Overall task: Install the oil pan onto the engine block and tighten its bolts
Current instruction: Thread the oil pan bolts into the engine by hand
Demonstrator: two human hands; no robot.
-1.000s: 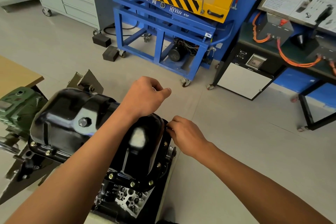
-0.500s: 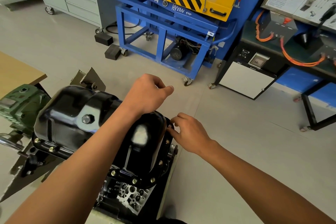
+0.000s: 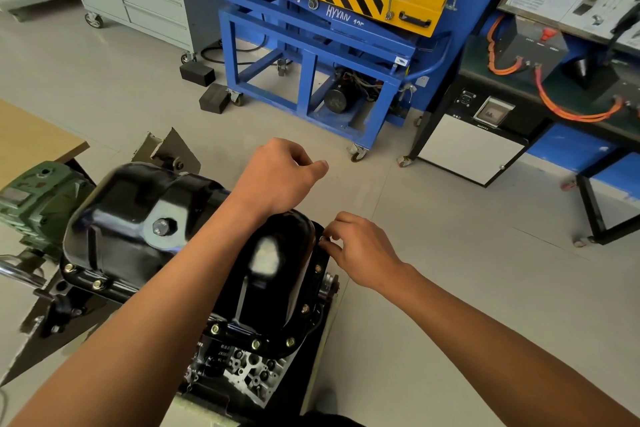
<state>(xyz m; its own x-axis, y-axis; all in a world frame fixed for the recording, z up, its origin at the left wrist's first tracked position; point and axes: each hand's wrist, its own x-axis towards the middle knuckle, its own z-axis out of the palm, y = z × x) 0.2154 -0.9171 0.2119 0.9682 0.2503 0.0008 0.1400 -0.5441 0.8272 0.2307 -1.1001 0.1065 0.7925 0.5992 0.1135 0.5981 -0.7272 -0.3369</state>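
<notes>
Right hand [image 3: 360, 250] pinches a bolt [image 3: 322, 238] at the rim of the oil pan [image 3: 166, 215], mid-frame, sitting on the engine block [image 3: 249, 374]. Left hand [image 3: 277, 173] curls above it; I cannot tell if it holds anything. Next, I think, spin the bolt in straight.

left hand [image 3: 277, 177]: loose fist, forearm extended | right hand [image 3: 363, 253]: fingertips pinched together

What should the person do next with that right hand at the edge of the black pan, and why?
Probably twirl the bolt with the fingertips to start its thread. The right hand pinches it at the flange of the oil pan, while the other bolts along that flange already sit in their holes, so this one seems the next to go in.
</notes>
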